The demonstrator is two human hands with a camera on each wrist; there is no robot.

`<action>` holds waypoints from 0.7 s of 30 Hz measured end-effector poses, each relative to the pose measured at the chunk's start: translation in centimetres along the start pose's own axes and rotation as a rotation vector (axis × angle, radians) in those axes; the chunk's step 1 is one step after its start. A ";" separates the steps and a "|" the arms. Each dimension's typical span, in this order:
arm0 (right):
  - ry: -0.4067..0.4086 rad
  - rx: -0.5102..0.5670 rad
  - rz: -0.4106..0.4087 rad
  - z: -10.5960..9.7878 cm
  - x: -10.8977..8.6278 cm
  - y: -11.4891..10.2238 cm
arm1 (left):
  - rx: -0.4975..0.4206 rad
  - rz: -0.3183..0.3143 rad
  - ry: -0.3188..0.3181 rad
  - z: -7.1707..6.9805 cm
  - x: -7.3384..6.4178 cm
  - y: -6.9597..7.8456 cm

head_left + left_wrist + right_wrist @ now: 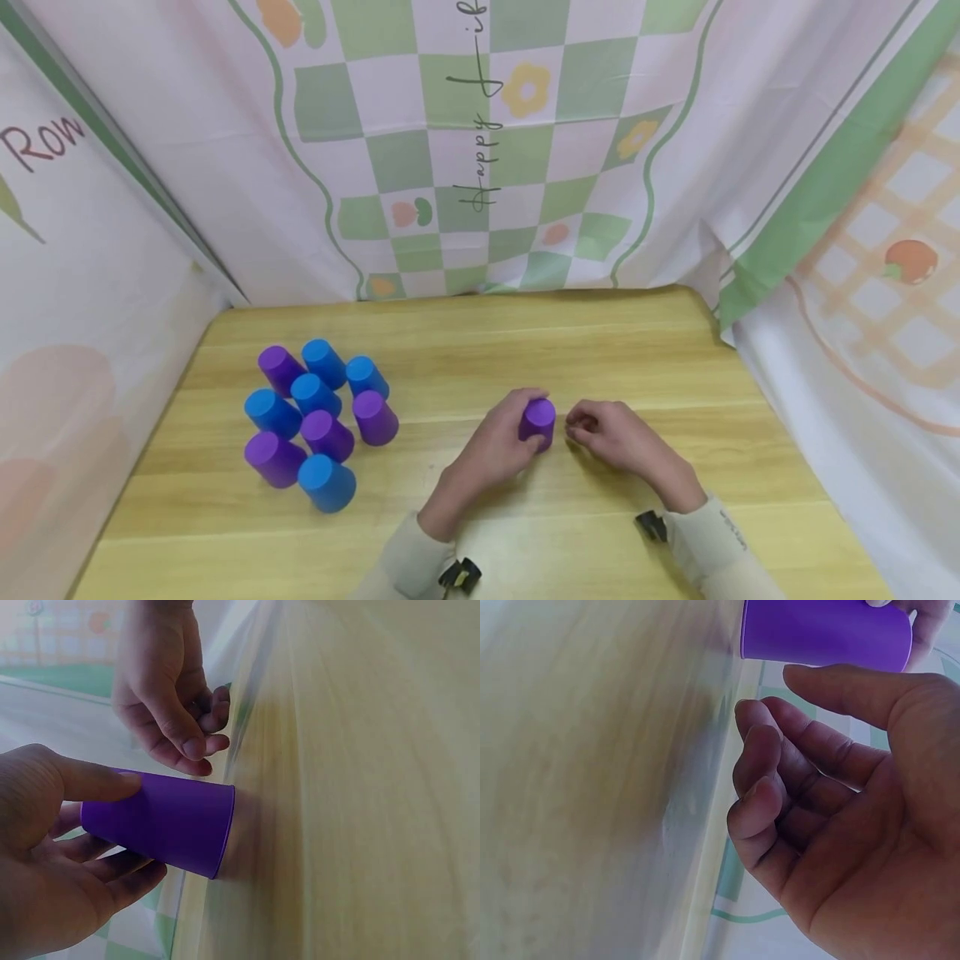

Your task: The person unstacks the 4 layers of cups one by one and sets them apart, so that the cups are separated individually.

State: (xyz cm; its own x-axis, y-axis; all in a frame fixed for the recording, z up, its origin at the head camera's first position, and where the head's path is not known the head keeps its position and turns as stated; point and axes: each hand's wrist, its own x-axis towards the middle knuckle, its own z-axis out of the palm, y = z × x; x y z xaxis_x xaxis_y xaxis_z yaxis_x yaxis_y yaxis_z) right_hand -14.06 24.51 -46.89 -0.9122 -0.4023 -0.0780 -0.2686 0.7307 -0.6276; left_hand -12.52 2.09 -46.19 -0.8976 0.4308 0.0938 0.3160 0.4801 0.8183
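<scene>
My left hand grips a purple plastic cup near the middle of the table, thumb on one side and fingers round the other. The cup is upside down, its wide rim at or just above the tabletop; whether it touches, I cannot tell. In the left wrist view the cup lies between thumb and fingers. Just to its right is my right hand, apart from the cup, its fingers loosely curled around nothing. The right wrist view shows this hand with a bare palm below the cup.
At the left stands a cluster of upside-down cups, some blue, some purple. They share the wooden table with my hands. A printed curtain hangs behind the far edge, with cloth along both sides.
</scene>
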 end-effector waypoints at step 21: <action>-0.015 -0.001 0.039 0.2 0.2 -0.4 | -0.023 -0.041 0.039 -1.4 -1.1 -0.2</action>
State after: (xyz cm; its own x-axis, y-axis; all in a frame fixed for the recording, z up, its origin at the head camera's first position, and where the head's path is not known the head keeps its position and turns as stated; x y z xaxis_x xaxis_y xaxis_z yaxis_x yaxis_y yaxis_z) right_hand -14.02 24.01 -46.84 -0.9171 -0.3822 -0.1138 -0.2337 0.7464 -0.6231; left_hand -12.01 0.42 -45.69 -0.9212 0.3805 0.0815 0.2717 0.4791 0.8346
